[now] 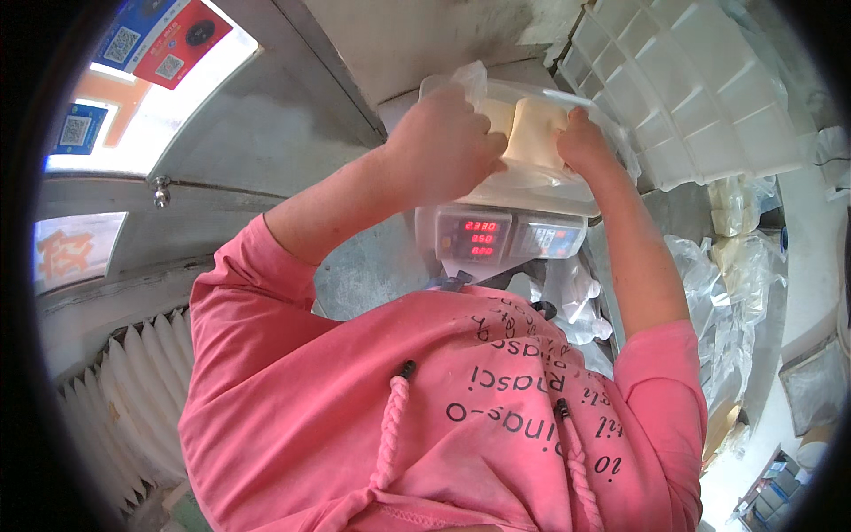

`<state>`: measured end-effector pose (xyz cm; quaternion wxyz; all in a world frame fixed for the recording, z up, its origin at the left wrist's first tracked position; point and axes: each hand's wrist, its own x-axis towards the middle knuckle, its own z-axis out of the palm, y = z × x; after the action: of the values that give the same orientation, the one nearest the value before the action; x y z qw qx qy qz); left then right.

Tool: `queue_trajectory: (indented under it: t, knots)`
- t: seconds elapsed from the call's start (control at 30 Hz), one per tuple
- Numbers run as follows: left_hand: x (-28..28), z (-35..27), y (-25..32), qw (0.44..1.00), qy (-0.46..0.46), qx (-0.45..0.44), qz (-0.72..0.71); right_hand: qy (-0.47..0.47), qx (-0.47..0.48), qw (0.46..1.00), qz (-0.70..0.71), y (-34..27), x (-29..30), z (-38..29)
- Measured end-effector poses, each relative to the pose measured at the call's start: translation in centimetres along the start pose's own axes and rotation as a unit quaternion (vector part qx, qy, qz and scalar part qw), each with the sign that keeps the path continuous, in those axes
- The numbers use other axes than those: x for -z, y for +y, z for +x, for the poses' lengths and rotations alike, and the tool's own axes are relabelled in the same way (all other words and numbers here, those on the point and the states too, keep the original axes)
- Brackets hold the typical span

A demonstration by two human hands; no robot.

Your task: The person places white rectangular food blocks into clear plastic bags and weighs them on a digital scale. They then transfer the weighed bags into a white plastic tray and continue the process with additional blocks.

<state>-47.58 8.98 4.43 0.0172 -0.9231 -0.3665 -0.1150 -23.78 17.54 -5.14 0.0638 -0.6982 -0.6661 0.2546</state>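
Observation:
Pale cream slabs of what looks like food lie in a clear plastic bag on the pan of an electronic weighing scale. My left hand, somewhat blurred, is curled at the left side of the bag. Gathered plastic rises behind its knuckles, and its fingertips reach close to the slabs. On the far side, my right hand pinches the bag's right edge with thumb and fingers. Both palms are hidden. Below the pan, the scale's display is lit with red digits beside a keypad.
A white plastic crate leans at the upper right. Plastic bags with pale contents line the right side. At left are a metal-framed door with a round knob and a white ribbed radiator.

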Motion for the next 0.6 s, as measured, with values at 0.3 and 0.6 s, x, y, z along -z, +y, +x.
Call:
queue_trajectory:
  t: [0.3,0.6]
  knots:
    - [-0.8,-0.1,1.2,0.889,0.399,0.224,-0.013,0.146,0.351,0.911,-0.159,-2.6,-0.5,-0.6]
    - [-3.3,0.9,0.8,0.761,0.292,0.398,-0.421,0.062,0.273,0.945,-0.168,-0.8,-2.0,4.6]
